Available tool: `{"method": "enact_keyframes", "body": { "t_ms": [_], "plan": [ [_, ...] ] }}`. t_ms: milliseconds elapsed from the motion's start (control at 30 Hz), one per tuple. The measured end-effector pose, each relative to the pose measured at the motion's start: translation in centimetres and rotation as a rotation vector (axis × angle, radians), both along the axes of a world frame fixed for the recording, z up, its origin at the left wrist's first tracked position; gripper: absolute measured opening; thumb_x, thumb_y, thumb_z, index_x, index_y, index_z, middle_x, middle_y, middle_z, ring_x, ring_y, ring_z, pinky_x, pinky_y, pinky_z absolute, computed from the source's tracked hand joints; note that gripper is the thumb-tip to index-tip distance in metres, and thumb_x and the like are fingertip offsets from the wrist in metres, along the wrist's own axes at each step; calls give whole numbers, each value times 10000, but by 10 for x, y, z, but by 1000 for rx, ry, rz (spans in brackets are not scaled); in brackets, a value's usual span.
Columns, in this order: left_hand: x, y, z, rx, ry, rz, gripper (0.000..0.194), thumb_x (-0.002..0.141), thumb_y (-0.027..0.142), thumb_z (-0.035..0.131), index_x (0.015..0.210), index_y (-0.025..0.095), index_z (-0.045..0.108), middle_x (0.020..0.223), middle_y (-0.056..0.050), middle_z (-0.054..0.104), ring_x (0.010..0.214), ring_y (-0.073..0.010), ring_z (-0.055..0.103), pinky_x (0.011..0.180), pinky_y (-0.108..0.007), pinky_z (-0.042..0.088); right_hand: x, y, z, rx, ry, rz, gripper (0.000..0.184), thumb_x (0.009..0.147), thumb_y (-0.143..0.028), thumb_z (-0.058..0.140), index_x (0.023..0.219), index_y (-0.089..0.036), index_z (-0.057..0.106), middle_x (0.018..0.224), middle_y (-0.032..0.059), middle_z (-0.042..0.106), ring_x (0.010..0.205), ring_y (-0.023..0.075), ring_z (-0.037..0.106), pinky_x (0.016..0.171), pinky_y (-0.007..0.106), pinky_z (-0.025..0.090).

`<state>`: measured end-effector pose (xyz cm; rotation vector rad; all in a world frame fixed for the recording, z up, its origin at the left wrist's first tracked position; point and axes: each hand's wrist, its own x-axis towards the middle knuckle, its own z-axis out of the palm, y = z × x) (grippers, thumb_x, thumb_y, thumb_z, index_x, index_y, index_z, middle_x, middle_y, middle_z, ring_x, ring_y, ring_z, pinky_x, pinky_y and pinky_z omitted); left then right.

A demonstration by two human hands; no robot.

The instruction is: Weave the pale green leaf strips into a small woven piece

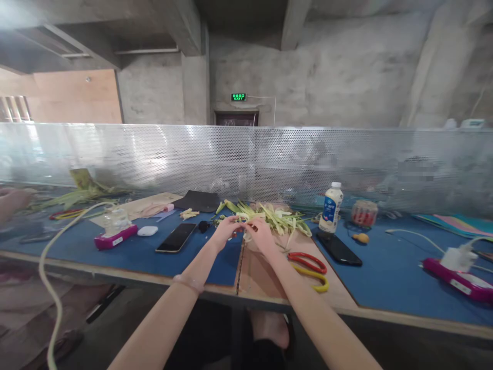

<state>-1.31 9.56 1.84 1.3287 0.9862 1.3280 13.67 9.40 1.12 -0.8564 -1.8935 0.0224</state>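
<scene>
The person has two hands, left (228,229) and right (259,231), and one bracelet (188,282). Two heaps of greenery lie on the tabletop, a near heap (283,218) and a far heap (87,194). There are two phones, left phone (176,238) and right phone (339,249); two power strips, left strip (115,238) and right strip (458,278); one bottle (331,209); one jar (364,214); one white case (147,231); one dark sheet (198,201); and one exit sign (238,96).

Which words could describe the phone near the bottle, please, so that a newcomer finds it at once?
On the blue surface of the table, right of both hands, stands a bottle with a white cap and blue label. The black phone lies flat just in front of it. The other phone lies left of the hands, beside a small white case.
</scene>
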Motion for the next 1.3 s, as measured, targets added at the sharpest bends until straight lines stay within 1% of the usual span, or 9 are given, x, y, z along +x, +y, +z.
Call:
{"method": "enact_keyframes", "body": {
  "t_ms": [133,200,433,533,667,867,1033,1167,1300],
  "plan": [
    [1,-3,2,8,-6,-60,394,611,310,715,951,157,589,802,-41,641,619,-107,586,474,-179,352,1,1,2,22,118,-34,197,818,-329,543,753,-170,641,836,66,590,877,197,507,806,319,409],
    [2,-4,2,16,-1,-90,375,609,315,714,933,164,598,779,-37,640,611,-111,584,480,-186,359,1,-1,3,3,170,-36,197,809,-337,543,748,-171,632,853,66,593,888,198,507,806,322,411],
    [3,-7,4,8,3,-108,430,593,314,725,971,151,600,772,-38,643,612,-116,588,498,-199,364,0,-3,6,-248,326,64,247,806,-379,476,736,-173,594,725,21,613,684,152,546,674,274,435],
    [3,-7,4,17,-5,-118,421,596,318,725,969,159,609,787,-37,646,607,-112,588,497,-198,365,1,-1,5,-285,351,67,270,793,-404,474,713,-174,589,683,9,602,661,152,538,658,272,429],
    [3,-5,4,10,-40,-131,410,609,279,710,993,179,607,832,-39,642,625,-121,602,494,-202,379,1,4,3,-340,402,106,287,784,-425,479,714,-170,590,691,12,601,662,152,535,658,270,425],
    [5,-7,7,10,-94,-193,363,616,202,677,970,152,612,708,-18,607,598,-115,584,520,-214,405,0,3,4,-352,380,137,287,779,-429,486,680,-172,568,652,2,581,626,143,516,629,260,417],
    [7,-9,7,34,-130,-223,294,627,224,688,902,138,635,733,-31,609,602,-102,570,594,-237,445,0,1,5,-335,390,97,263,775,-398,496,709,-163,597,677,9,604,639,143,529,630,261,423],
    [9,-6,2,113,-50,-208,352,609,287,735,916,148,637,853,-46,632,649,-99,571,638,-242,460,1,5,2,-311,348,62,240,768,-375,508,700,-167,606,659,16,603,635,153,527,620,270,422],
    [8,-4,-1,161,31,-150,365,596,332,749,883,138,636,797,-30,632,629,-92,554,640,-238,465,1,8,0,-315,294,49,219,773,-339,501,722,-159,615,664,25,609,645,162,535,631,281,426]
  ]
}}
